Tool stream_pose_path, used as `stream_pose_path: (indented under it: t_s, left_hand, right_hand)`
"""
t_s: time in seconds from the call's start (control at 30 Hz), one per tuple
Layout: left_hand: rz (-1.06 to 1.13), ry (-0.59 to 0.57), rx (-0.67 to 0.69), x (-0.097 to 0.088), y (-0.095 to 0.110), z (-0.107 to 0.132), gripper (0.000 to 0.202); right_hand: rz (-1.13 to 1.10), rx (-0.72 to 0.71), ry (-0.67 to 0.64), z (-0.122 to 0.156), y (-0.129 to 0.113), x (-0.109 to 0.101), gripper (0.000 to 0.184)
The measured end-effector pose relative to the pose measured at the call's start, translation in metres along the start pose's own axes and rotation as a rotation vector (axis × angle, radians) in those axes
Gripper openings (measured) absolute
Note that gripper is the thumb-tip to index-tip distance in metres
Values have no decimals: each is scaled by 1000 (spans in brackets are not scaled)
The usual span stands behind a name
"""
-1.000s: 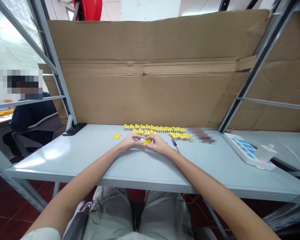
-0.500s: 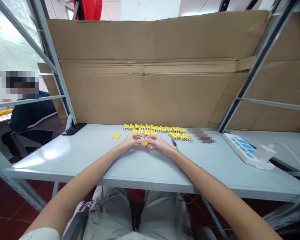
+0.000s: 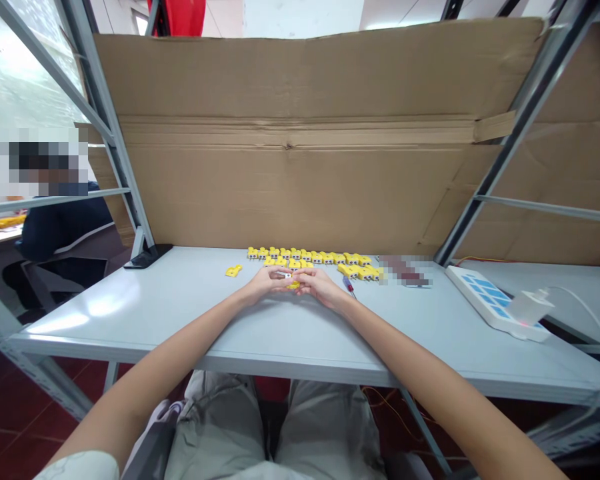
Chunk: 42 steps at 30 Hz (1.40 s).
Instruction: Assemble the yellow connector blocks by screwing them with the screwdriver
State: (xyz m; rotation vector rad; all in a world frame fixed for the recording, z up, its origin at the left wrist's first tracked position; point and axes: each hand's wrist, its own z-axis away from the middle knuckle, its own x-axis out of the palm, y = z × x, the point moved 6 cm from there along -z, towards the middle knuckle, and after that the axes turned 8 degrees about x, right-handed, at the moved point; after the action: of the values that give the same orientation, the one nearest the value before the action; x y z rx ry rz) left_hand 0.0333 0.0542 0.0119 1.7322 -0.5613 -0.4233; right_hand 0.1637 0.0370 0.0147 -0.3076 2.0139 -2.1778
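yellow plastic connector (image 3: 293, 285) sits pinched between the left grip (image 3: 267, 283) and right grip (image 3: 320, 285), both clenched on it.

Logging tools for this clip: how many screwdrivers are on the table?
1: a red-handled screwdriver lying on the table just beyond the right hand, in front of the yellow connectors. Another could be hidden beneath the hands.
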Motion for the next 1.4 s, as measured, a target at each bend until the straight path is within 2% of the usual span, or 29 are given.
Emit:
stream_pose_path:
  t_s: [0.13, 0.2, 0.33, 0.4, 0.47, 0.53, 0.63, 0.8, 0.93, 1.0, 1.1, 1.2, 1.27, 1.33, 1.4]
  left_hand:
    - [52, 51, -30, -3, 1, 2, 53]
    - [24, 78, -37, -7, 1, 2, 54]
    - [-157, 64, -8, -8, 2, 1, 48]
    - [-326, -13, 41, -5, 2, 0, 44]
    - [-520, -97, 112, 0, 1, -2, 40]
    - [-698, -146, 173, 3, 0, -3, 35]
    - [-842, -144, 214, 4, 1, -3, 31]
    - [-755, -144, 215, 5, 4, -1, 36]
    - [-675, -198, 171, 6, -3, -2, 48]
    - [-672, -209, 170, 5, -7, -4, 47]
    - [-669, -209, 174, 3, -11, -6, 45]
    - [-661, -208, 186, 2, -12, -7, 46]
    - [-656, -214, 190, 2, -13, -8, 48]
    - [-652, -219, 193, 2, -14, -8, 49]
    - [-653, -222, 199, 2, -14, -9, 48]
  right_hand:
    - [75, -37, -4, 0, -2, 1, 23]
    - [165, -95, 36, -2, -6, -5, 24]
    - [430, -218, 346, -5, -21, -45, 22]
    - [634, -186, 468, -5, -27, -67, 20]
    - [929, -110, 525, -4, -29, -85, 15]
    - [1002, -53, 518, -1, -30, -101, 10]
    - [1058, -5, 500, 4, -28, -112, 13]
    - [1107, -3, 493, -2, -21, -103, 14]
    - [1127, 25, 476, -11, -12, -92, 15]
    - [1122, 43, 478, -13, -10, -90, 16]
    - [1091, 50, 486, -11, -12, -87, 15]
    - [1028, -2, 465, -5, -18, -75, 12]
    - [933, -10, 389, -2, -20, -61, 13]
    - [710, 100, 219, 0, -11, -44, 13]
    - [565, 195, 118, 3, -4, -31, 8]
